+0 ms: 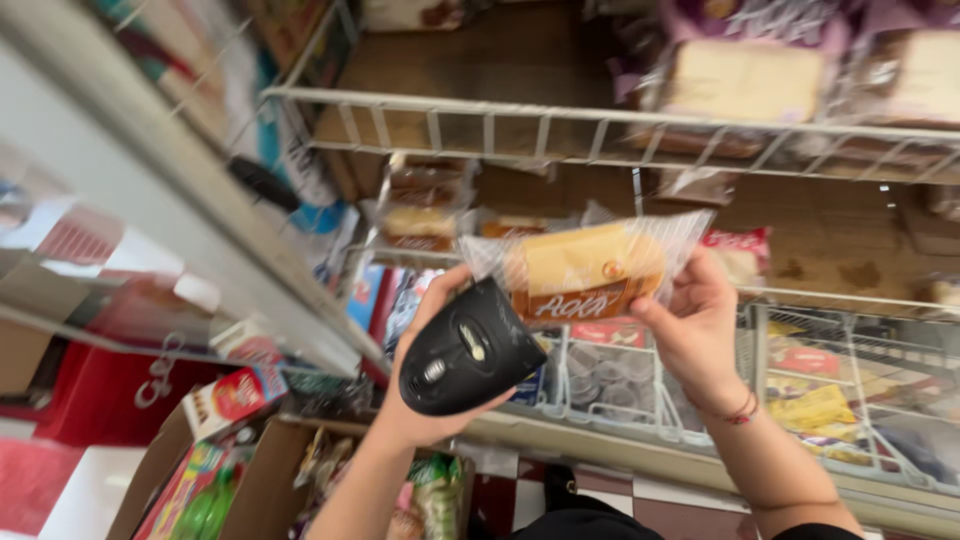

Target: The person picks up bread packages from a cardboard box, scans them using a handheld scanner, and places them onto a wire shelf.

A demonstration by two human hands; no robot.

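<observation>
Head view: left hand fingers wrap one black scanner, right hand fingers pinch one wrapped cake

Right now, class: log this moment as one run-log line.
left hand: holds black scanner | right hand: holds wrapped cake pack | behind: white wire shelf

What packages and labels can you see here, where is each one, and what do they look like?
Clear-wrapped cake slice package: held up by right hand, yellow with an orange-brown label band.
Black handheld scanner: in left hand, rounded.
Purple-topped loaf bags: upper wire shelf, pale slices.
Open cardboard box: lower left, holding colourful packets.
</observation>
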